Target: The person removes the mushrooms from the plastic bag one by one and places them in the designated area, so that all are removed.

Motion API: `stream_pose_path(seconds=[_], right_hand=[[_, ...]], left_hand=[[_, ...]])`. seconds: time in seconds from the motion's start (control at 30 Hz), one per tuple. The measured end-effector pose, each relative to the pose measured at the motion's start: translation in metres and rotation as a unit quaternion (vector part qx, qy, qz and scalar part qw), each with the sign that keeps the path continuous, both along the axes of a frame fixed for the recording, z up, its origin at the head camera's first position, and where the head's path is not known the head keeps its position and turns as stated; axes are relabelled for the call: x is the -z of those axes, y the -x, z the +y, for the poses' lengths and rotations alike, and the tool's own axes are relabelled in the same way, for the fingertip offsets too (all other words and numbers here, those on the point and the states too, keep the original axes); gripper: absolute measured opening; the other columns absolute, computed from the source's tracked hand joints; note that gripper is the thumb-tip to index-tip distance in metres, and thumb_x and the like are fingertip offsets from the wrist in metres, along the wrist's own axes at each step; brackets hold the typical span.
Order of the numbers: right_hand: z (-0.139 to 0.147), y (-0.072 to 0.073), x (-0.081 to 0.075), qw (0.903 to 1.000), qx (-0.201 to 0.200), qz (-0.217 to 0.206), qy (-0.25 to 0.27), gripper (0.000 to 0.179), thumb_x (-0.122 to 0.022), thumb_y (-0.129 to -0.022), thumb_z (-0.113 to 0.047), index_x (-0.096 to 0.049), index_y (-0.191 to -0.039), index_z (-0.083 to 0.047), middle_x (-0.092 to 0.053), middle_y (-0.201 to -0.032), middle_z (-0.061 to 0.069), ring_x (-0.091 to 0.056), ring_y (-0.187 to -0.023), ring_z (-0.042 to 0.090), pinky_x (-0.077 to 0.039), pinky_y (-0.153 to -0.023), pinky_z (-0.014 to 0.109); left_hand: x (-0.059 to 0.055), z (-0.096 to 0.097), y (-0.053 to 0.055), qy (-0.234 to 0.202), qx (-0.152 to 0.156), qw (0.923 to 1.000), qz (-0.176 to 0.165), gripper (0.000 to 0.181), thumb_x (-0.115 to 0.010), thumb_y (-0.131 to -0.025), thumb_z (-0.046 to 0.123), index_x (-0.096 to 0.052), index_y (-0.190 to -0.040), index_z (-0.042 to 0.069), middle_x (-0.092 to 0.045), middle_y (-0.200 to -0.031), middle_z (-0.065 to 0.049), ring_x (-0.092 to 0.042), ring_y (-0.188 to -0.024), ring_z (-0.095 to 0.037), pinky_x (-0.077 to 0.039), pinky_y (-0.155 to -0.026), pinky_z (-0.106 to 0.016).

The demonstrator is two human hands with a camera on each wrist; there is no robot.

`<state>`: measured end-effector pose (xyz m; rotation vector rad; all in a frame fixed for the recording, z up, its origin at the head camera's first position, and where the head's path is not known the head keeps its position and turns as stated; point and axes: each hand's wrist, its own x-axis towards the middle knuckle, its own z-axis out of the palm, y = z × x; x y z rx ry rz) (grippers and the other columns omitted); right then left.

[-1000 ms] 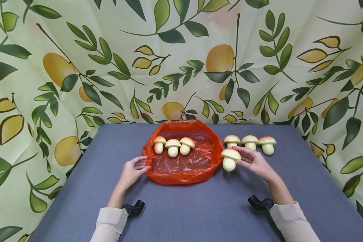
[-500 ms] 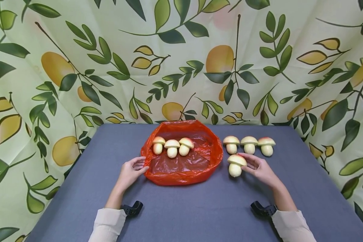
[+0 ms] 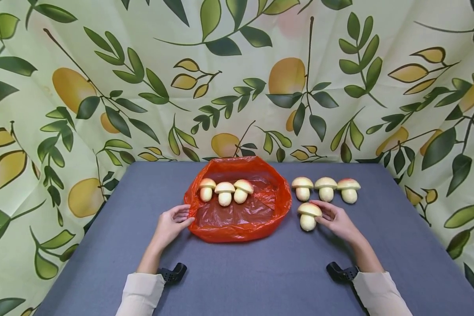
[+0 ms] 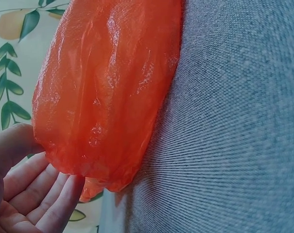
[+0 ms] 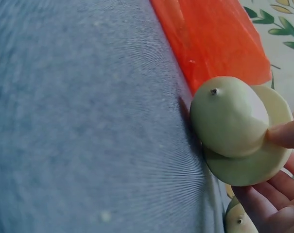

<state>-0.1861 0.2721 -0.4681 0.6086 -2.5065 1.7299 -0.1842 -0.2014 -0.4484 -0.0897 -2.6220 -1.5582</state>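
Note:
A red plastic bag (image 3: 233,232) lies with its mouth spread wide on the grey-blue table, three toy mushrooms (image 3: 224,193) inside toward its back left. At the bag's left rim, my left hand (image 3: 173,224) pinches the plastic between thumb and fingers; the left wrist view shows the thumb tip (image 4: 25,138) at the film's edge. To the right of the bag, my right hand (image 3: 336,221) holds another toy mushroom (image 3: 308,221) by its side, cap up. Close up in the right wrist view, the thumb presses where the mushroom's pale stem (image 5: 229,116) meets the cap.
Three more toy mushrooms (image 3: 326,188) stand in a row behind my right hand, right of the bag. A leaf-and-fruit patterned cloth (image 3: 237,87) hangs along the table's back edge and sides. Each wrist wears a black camera mount (image 3: 341,272).
My right hand has shifted slightly right and toward me with the mushroom, away from the bag's right rim. In the last half second it has hardly moved. The left hand stays at the bag.

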Motion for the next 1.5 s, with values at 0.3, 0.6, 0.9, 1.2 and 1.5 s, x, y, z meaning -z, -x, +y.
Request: stream_pose_path(seconds=[0.3,0.6,0.9,1.2,1.5], right_hand=[[-0.0005,-0.0016,-0.0007,0.9996,0.009,0.008,-0.026,0.050,-0.061,-0.089,0.003,-0.043,-0.132,0.019,-0.055,-0.119,-0.027,-0.049,-0.106,-0.022,-0.045,-0.082,-0.001],[-0.0034,-0.0042,0.0016,0.9965,0.039,-0.012,-0.073,0.074,-0.079,-0.075,-0.004,-0.043,-0.138,0.009,-0.049,-0.132,0.033,-0.044,-0.104,-0.024,-0.039,-0.087,-0.004],[-0.0069,-0.0039,0.0018,0.9932,0.058,0.016,-0.100,0.076,-0.083,-0.071,-0.005,-0.046,-0.136,0.009,-0.048,-0.132,0.031,-0.038,-0.104,-0.025,-0.035,-0.088,-0.007],[-0.0071,-0.0036,-0.0021,0.9909,0.058,0.012,-0.121,0.076,-0.082,-0.073,-0.009,-0.045,-0.138,0.006,-0.050,-0.134,0.029,-0.036,-0.104,-0.026,-0.035,-0.087,-0.006],[-0.0064,-0.0040,-0.0023,0.9905,0.057,0.000,-0.125,0.078,-0.081,-0.076,-0.011,-0.040,-0.141,0.005,-0.047,-0.140,0.029,-0.033,-0.106,-0.028,-0.034,-0.088,-0.005]], left_hand=[[-0.0034,0.0000,0.0000,0.000,0.001,1.0000,-0.002,0.038,-0.073,-0.082,0.000,-0.062,-0.117,-0.010,-0.068,-0.107,-0.028,-0.068,-0.095,-0.022,-0.059,-0.082,-0.018],[-0.0068,0.0003,-0.0003,-0.009,0.009,0.9999,0.003,0.041,-0.074,-0.082,0.002,-0.061,-0.118,-0.011,-0.068,-0.108,-0.029,-0.067,-0.099,-0.032,-0.060,-0.084,-0.025],[-0.0074,-0.0001,-0.0010,-0.006,0.006,1.0000,0.004,0.040,-0.073,-0.082,0.001,-0.061,-0.118,-0.011,-0.068,-0.108,-0.029,-0.067,-0.100,-0.032,-0.060,-0.085,-0.026],[-0.0074,-0.0012,-0.0015,-0.005,0.004,1.0000,0.006,0.040,-0.073,-0.082,0.001,-0.062,-0.118,-0.010,-0.068,-0.108,-0.029,-0.067,-0.099,-0.032,-0.060,-0.085,-0.024],[-0.0099,-0.0011,-0.0040,-0.011,0.003,0.9999,0.005,0.041,-0.073,-0.082,0.001,-0.061,-0.118,-0.011,-0.067,-0.109,-0.029,-0.067,-0.101,-0.033,-0.060,-0.087,-0.031]])
